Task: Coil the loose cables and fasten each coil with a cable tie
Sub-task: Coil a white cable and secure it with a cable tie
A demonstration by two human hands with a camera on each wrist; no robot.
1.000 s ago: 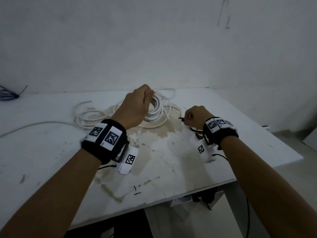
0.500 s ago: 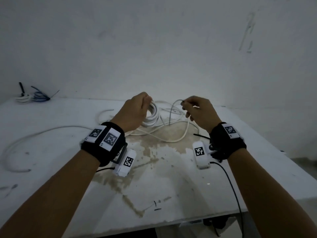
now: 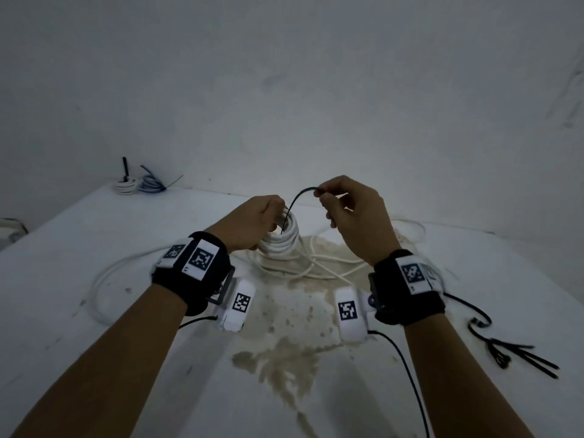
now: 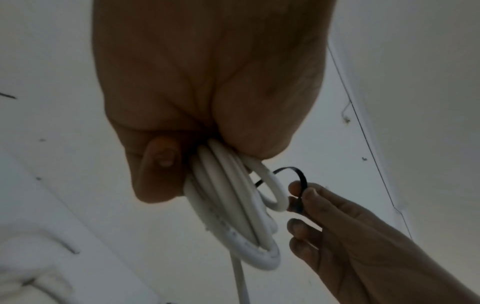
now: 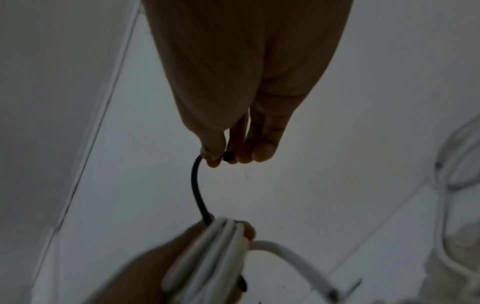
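Note:
My left hand (image 3: 252, 222) grips a coil of white cable (image 3: 281, 241) held upright above the white table (image 3: 79, 248); the left wrist view shows the coil (image 4: 233, 205) bunched under my curled fingers. My right hand (image 3: 344, 210) pinches one end of a black cable tie (image 3: 297, 197) between thumb and fingers. The tie arcs down from that pinch into the coil by my left hand. In the right wrist view the tie (image 5: 197, 191) runs from my fingertips (image 5: 215, 158) to the coil (image 5: 207, 257). Loose white cable (image 3: 331, 270) trails on the table beyond.
Two fastened coils, one white (image 3: 125, 184) and one blue (image 3: 151, 184), sit at the table's far left corner by the wall. Spare black cable ties (image 3: 518, 355) lie at the right. A brown stain (image 3: 284, 349) marks the table's middle.
My right hand rose from the table with the black tie and came up beside the coil. The tie now arcs into the coil in my left hand. The head view shifted left.

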